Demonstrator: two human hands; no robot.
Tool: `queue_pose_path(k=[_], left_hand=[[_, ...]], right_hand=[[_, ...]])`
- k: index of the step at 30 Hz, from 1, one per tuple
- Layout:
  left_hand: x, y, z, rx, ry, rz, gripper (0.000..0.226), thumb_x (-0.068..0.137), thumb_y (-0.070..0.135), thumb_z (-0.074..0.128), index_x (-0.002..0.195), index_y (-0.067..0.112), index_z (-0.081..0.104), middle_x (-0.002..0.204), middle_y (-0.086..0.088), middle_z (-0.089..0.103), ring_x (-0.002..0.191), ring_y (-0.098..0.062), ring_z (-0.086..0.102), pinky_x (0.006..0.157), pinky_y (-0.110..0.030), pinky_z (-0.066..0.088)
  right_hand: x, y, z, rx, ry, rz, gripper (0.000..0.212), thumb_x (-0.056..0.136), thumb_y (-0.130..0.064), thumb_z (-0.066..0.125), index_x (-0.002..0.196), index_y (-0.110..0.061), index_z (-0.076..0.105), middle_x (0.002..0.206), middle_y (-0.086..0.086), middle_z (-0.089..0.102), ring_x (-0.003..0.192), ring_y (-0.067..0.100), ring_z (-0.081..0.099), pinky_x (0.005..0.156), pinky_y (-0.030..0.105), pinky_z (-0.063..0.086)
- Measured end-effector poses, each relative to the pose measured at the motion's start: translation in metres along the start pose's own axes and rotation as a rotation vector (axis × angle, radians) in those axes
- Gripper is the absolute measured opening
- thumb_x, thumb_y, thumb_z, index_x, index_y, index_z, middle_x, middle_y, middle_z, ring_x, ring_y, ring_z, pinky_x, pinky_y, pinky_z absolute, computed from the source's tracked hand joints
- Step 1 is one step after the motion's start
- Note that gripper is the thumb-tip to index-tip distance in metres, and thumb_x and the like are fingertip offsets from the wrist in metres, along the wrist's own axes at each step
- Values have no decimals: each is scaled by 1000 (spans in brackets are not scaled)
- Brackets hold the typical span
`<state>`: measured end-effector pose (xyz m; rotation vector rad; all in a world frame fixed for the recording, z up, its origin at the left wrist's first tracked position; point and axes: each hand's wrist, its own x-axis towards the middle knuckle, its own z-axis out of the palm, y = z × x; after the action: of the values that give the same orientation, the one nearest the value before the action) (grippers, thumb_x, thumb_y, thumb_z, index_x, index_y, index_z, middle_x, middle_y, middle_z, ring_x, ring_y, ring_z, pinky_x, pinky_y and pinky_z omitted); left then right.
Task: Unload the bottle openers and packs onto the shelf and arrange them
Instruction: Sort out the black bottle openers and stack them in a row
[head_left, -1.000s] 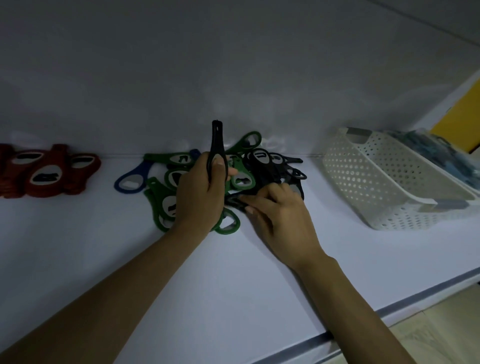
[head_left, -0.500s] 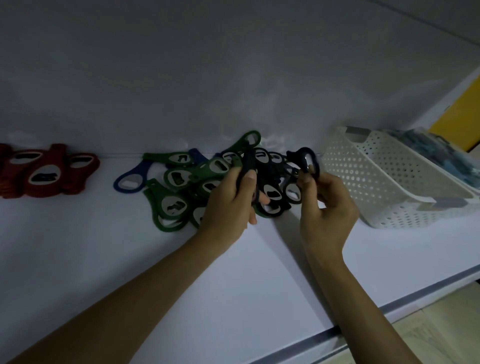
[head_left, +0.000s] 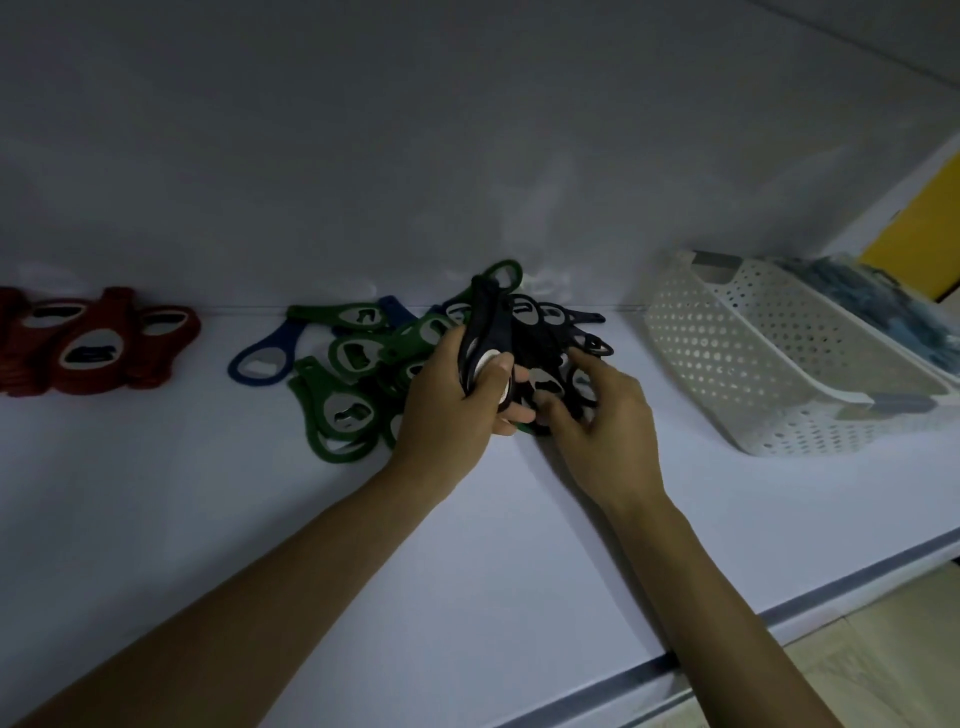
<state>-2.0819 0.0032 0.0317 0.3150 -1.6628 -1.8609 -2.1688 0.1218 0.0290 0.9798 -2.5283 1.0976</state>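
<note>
A heap of bottle openers lies at the back of the white shelf (head_left: 467, 545): green ones (head_left: 343, 405) on the left of the heap, black ones (head_left: 550, 322) on the right. My left hand (head_left: 452, 410) grips a small stack of black openers (head_left: 485, 332) held on edge above the heap, thumb pressed on their metal part. My right hand (head_left: 597, 415) reaches into the black openers, its fingers curled onto one lying there. One blue opener (head_left: 265, 358) lies flat beside the green ones.
A group of red openers (head_left: 98, 343) lies at the far left. A white perforated basket (head_left: 769, 364) stands tilted at the right, with blue packs (head_left: 872, 306) behind it. The shelf's front edge (head_left: 675, 670) runs along the lower right.
My right hand, which held a black opener up in the air, has come down into the black heap. The stack in my left hand has grown thicker.
</note>
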Motion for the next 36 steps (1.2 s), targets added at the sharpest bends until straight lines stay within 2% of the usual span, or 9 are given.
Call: queue_pose_path(k=[4,7,11,17,21,26,29,32,36], left_hand=[[-1,0,1,-4,29,16,12,90,11,61,91,22,61,81,3,73,61,-19,70,46,-20,48],[0,0,2,-2,71,11,8,91,14,59,89,22,61,81,1,71,61,-16,70,48,-18,48],[2,-1,2,-24,84,-6,6,96,16,51,98,19,57,89,-5,69,64,-15,70,53,-17,50],[3,0,1,-75,62,-38,25,94,1,46,118,11,48,101,-3,66,69,-19,72,59,-19,54],[3,2,0,-104,41,-29,22,97,11,49,119,12,48,104,-4,67,79,-20,72,64,-24,56],[4,0,-3,46,81,33,22,92,19,58,114,17,55,102,3,68,97,-10,66,87,-37,53],[4,-2,-2,7,72,3,27,92,7,55,116,20,53,103,4,67,93,-8,67,78,-34,57],[3,0,1,-23,65,4,30,90,-2,54,115,15,54,99,2,66,85,-8,69,65,-24,56],[2,3,1,-59,64,-4,29,85,-5,61,94,22,62,76,10,70,73,-6,69,59,-19,54]], right_hand=[[1,-1,3,-185,-21,-87,16,87,-27,64,95,-16,72,85,2,68,86,25,59,75,42,48],[0,1,4,-170,38,-96,18,93,-24,58,85,-16,72,74,2,67,76,24,59,69,42,48],[-1,0,-1,17,204,45,25,98,-29,50,90,-18,71,72,-3,69,67,18,63,62,36,50],[-5,-11,-10,382,477,-54,16,97,-17,55,98,-14,70,80,-9,71,71,3,69,65,23,55],[-9,-13,-4,285,303,-276,16,91,-15,61,101,-9,72,91,-5,71,80,7,69,68,24,55],[-10,-15,4,189,33,-514,22,85,-12,68,106,-6,72,114,5,68,106,10,64,91,21,50],[-10,-14,3,241,51,-458,18,85,-9,66,101,-9,74,110,1,70,106,11,65,90,29,51],[-8,-13,-1,265,164,-209,15,88,-16,59,94,-16,72,97,-7,71,93,12,65,77,33,52],[4,8,-6,-107,98,69,21,89,-24,58,106,-18,66,105,-3,67,105,23,55,81,34,46]])
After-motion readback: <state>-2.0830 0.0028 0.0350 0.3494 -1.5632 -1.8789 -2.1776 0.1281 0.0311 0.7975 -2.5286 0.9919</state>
